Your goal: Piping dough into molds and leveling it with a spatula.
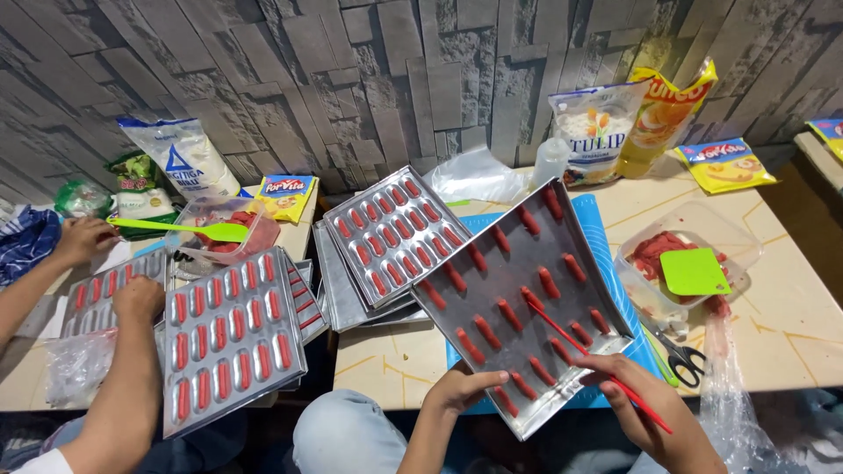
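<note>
The left hand (458,388) is gripping the near edge of a flat metal tray (527,303), tilting it above the table (790,325). Rows of red dough pieces (548,282) are lying on the tray. The right hand (645,405) is closing around a red stick (580,344), its tip touching one piece near the tray's middle. Far left of the tray, a moulded tray (391,233) is resting on stacked trays. At the right, scissors (680,355) are lying near a plastic tub (685,263). At the left, another person's hand (138,298) is touching a second moulded tray (230,338).

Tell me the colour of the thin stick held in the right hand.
Red, seen in the head view: the thin stick in the right hand lies across the tilted metal tray.
</note>
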